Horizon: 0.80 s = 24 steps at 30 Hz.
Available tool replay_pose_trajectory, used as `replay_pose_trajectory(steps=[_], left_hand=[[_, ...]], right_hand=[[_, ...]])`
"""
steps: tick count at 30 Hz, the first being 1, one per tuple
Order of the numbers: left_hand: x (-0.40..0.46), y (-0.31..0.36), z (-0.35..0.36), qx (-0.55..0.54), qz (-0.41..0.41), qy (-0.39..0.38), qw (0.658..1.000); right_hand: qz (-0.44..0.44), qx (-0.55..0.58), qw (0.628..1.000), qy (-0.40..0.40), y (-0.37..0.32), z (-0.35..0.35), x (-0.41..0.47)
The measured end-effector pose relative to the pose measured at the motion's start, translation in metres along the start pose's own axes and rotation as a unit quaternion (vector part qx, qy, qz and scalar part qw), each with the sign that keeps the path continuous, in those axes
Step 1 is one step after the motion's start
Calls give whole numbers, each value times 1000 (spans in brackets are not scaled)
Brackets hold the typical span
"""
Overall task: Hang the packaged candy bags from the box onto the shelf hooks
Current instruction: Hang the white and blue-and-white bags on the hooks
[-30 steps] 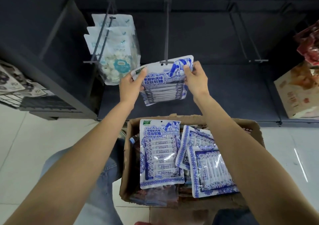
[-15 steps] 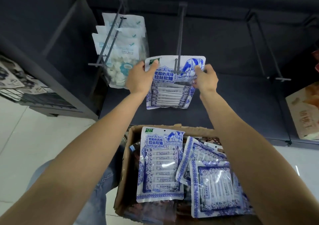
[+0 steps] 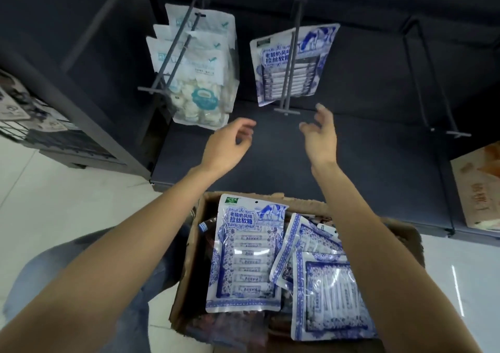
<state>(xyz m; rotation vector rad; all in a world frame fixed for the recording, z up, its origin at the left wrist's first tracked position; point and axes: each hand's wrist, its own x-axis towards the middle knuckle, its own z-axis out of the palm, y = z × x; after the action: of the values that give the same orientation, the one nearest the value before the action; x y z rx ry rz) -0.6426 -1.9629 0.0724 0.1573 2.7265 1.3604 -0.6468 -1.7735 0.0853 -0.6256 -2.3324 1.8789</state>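
A blue-and-white candy bag (image 3: 311, 63) hangs far back on the middle shelf hook (image 3: 290, 63), free of both hands. My left hand (image 3: 228, 147) hovers below and left of the hook's tip, fingers loosely curled and empty. My right hand (image 3: 320, 133) floats just right of the tip with relaxed fingers, also empty. Below my forearms, the cardboard box (image 3: 405, 241) holds several more blue-and-white candy bags; the largest (image 3: 246, 255) lies face up at its left, another (image 3: 332, 296) at its right.
White candy bags (image 3: 201, 63) fill the left hook (image 3: 173, 55). A bare hook (image 3: 430, 82) sticks out on the right. A brown carton (image 3: 479, 187) sits at the far right of the dark shelf. A wire rack (image 3: 24, 109) stands at left, over pale floor tiles.
Both hands slid the blue-and-white bag back along the middle hook, let go of it, and have pulled back toward me, empty.
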Motion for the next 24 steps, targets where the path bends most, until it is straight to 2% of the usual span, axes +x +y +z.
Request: replay_pose_trajectory(steps=[4, 7, 9, 12, 14, 16, 18, 19, 21, 24], left_hand=[[-63, -28, 9, 126, 14, -15, 992], [-105, -49, 22, 194, 17, -26, 981], [-125, -62, 36, 224, -31, -74, 971], [-136, -78, 61, 234, -155, -151, 948], [-138, -81, 74, 159, -193, -144, 957], [-135, -82, 80, 96, -226, -79, 966], [-127, -76, 77, 24, -310, -13, 950], [-123, -73, 76, -9, -339, -8, 941], [-120, -56, 76, -12, -304, -45, 951], [-129, -30, 75, -12, -229, -66, 971]], right_hand=[[-78, -125, 987, -60, 51, -11, -68], [-89, -248, 955, -135, 92, -10, -107], [-59, -341, 918, -195, 118, -8, -123], [37, -423, 864, -269, 150, -3, -135], [107, -401, 865, -282, 161, 1, -141], [149, -340, 886, -278, 164, 5, -146], [178, -252, 917, -251, 160, 7, -148], [190, -206, 932, -230, 156, 6, -148], [207, -126, 955, -170, 147, 2, -149], [199, -75, 975, -57, 134, -17, -151]])
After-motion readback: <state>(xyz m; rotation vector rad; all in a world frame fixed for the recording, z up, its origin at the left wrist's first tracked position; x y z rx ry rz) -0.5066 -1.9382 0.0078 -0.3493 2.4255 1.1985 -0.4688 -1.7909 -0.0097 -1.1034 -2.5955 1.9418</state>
